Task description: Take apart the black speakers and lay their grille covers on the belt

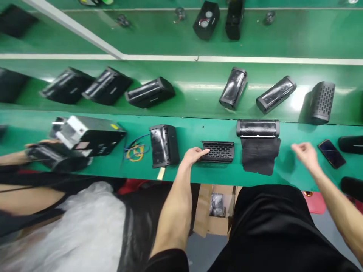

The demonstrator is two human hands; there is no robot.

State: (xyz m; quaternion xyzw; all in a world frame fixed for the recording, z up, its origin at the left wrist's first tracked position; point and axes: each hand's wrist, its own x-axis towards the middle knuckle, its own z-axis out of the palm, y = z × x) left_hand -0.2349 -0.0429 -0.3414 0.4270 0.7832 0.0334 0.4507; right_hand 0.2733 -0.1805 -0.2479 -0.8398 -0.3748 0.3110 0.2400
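Note:
My left hand (195,155) grips the left end of a black slotted grille cover (221,152) on the green bench, thumb on top. To the right of it lies a black speaker body (258,129) with a fine mesh face. A ragged-edged black sheet (259,155) spreads just below that body. Over the bench at the right, my right hand (306,154) is closed with the fingertips pinched together; whatever may be in them is too small to make out. Nearest to it on the right is a phone (331,153). Another black speaker (163,145) stands left of my left hand.
Behind the bench, several black speakers, one a slotted speaker (322,102), sit on a green surface. A co-worker's hand (42,145) holds a dark housing at the left, near a black box-shaped device (93,134). A yellow cable (136,153) lies coiled; an open carton (217,224) stands below.

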